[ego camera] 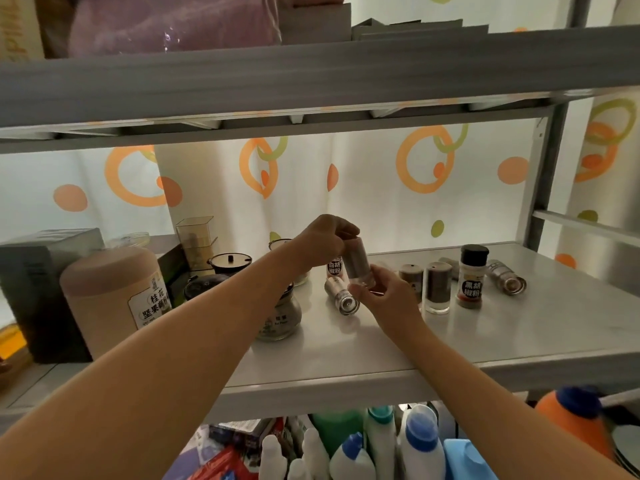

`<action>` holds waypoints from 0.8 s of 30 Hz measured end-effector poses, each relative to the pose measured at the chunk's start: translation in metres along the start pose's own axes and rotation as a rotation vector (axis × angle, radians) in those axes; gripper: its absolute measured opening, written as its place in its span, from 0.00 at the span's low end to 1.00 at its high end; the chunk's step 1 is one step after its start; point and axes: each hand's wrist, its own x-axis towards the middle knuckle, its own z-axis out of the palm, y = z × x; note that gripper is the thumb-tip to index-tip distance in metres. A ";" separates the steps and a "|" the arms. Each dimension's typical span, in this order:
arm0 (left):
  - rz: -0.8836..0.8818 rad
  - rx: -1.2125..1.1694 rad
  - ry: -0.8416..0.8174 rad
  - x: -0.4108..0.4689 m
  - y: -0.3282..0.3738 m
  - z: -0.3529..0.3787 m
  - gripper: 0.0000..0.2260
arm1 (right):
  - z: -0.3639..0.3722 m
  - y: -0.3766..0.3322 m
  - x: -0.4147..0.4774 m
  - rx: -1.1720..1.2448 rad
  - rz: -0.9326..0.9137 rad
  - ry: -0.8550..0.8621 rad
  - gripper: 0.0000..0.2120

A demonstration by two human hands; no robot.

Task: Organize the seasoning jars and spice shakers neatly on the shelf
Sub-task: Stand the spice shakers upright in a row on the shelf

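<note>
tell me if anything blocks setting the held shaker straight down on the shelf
Yes: a metal shaker lies on its side just below the held shaker, which the left hand and right hand grip. The shelf shows bare surface nearer its front edge.

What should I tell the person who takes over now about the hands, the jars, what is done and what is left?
Left hand grips the top of the held shaker; right hand holds its base, above the shelf.
Upright on the shelf: black-capped bottle, tall glass shaker, small shaker beside it.
Lying on their sides: near metal shaker below the hands, far metal shaker at the right.
Done: some stand upright, no neat row yet.
Left: set the held shaker down, stand both metal shakers up, line all up.
</note>
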 end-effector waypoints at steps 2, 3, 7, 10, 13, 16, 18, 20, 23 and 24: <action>0.016 -0.027 -0.049 -0.002 -0.001 -0.001 0.15 | 0.001 0.000 -0.001 0.009 -0.005 -0.004 0.12; 0.022 -0.048 -0.081 -0.003 -0.001 -0.001 0.15 | 0.001 0.000 -0.001 0.014 -0.004 -0.006 0.12; 0.057 -0.041 -0.170 -0.005 -0.004 0.000 0.17 | 0.000 0.004 -0.003 0.014 0.023 0.003 0.17; 0.017 0.030 -0.165 -0.001 -0.004 0.004 0.19 | -0.001 0.005 -0.004 0.007 0.037 0.030 0.18; 0.000 0.263 -0.095 0.002 0.001 0.008 0.18 | -0.001 0.002 -0.006 -0.040 0.044 0.039 0.17; 0.011 0.285 -0.041 0.003 0.006 0.011 0.15 | -0.004 -0.002 -0.010 -0.051 0.039 0.051 0.18; 0.026 0.297 -0.034 0.001 0.010 0.014 0.14 | -0.011 -0.003 -0.016 -0.113 0.031 0.063 0.19; 0.060 0.328 -0.028 -0.001 0.013 0.018 0.13 | -0.022 0.000 -0.025 -0.227 0.052 0.057 0.21; 0.089 0.379 -0.019 -0.004 0.013 0.031 0.12 | -0.042 0.003 -0.036 -0.328 0.109 0.017 0.18; 0.090 0.400 -0.024 -0.003 0.011 0.036 0.11 | -0.048 0.003 -0.038 -0.334 0.120 0.007 0.15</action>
